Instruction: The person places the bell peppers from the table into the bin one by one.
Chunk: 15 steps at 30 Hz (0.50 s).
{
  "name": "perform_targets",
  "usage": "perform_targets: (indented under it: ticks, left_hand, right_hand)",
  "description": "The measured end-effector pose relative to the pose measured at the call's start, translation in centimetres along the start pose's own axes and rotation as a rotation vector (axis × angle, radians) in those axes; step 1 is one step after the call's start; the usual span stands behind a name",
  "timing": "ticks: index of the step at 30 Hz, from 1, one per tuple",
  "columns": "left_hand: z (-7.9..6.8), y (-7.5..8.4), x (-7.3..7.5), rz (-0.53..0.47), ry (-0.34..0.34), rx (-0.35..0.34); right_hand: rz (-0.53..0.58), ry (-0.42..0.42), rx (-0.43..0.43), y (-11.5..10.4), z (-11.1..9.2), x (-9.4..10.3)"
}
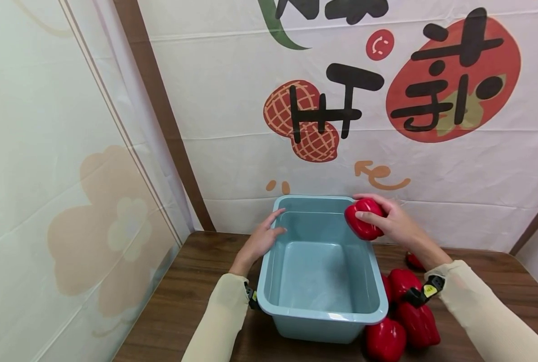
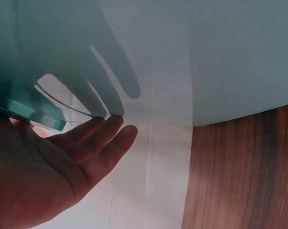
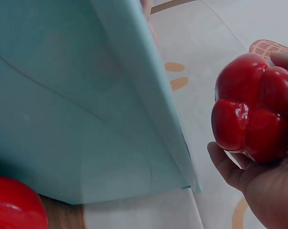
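Observation:
A light blue plastic basin stands on the wooden table, its inside bare. On its left rim rests my left hand; in the left wrist view the fingers of that hand lie against the basin's outer wall. My right hand grips a glossy red bell pepper over the basin's far right corner. The right wrist view shows the lobed end of this bell pepper between thumb and fingers, apart from the basin wall.
Several more red bell peppers lie on the table along the basin's right side. Another red piece shows partly behind my right wrist. A printed white cloth hangs right behind the basin, and a second one at the left.

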<state>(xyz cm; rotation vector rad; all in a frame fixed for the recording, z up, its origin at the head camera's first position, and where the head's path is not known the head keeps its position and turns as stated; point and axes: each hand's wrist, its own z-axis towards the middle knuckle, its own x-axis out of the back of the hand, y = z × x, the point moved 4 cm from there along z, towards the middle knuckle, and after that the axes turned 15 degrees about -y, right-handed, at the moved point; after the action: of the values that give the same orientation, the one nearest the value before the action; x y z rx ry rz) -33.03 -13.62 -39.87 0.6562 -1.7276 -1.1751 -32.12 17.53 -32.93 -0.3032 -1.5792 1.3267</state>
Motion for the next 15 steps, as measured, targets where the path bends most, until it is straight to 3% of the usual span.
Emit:
perform_targets:
  ticks: [9,15]
  left_hand:
    - [0.0,0.1,-0.1,0.000,-0.004,-0.004]
    - [-0.1,0.2,-0.1,0.010,0.003,-0.001]
  right_hand:
    - [0.005,-0.020,-0.005,-0.2,0.6,-0.6]
    - [-0.025,-0.040,0.036,-0.5,1.2,-1.3]
